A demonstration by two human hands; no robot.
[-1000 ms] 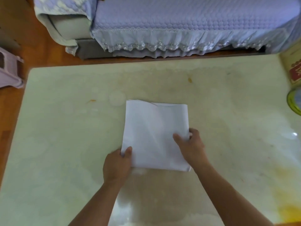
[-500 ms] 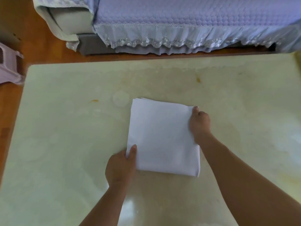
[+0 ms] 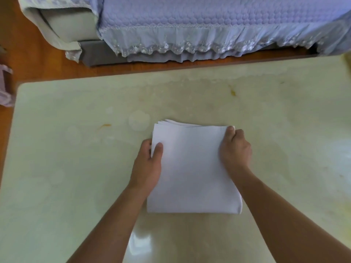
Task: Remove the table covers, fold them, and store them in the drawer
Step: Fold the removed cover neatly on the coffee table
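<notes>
The folded table cover (image 3: 191, 168) is laid flat on the pale tabletop (image 3: 66, 168), and every place here is given relative to it. Its closed fold is turned toward the person at the near edge; its long axis is judged to run near to far, only slightly longer than its width. Its left edge is gripped by the left hand (image 3: 147, 168), thumb on top, about midway along. Farther on, its far right corner is pinched by the right hand (image 3: 235, 149). At the far edge the loose layers are fanned open. Both hands are equally close, so a two-handed lift seems likely. Beyond it, a lilac bed cover (image 3: 209, 19) is seen.
</notes>
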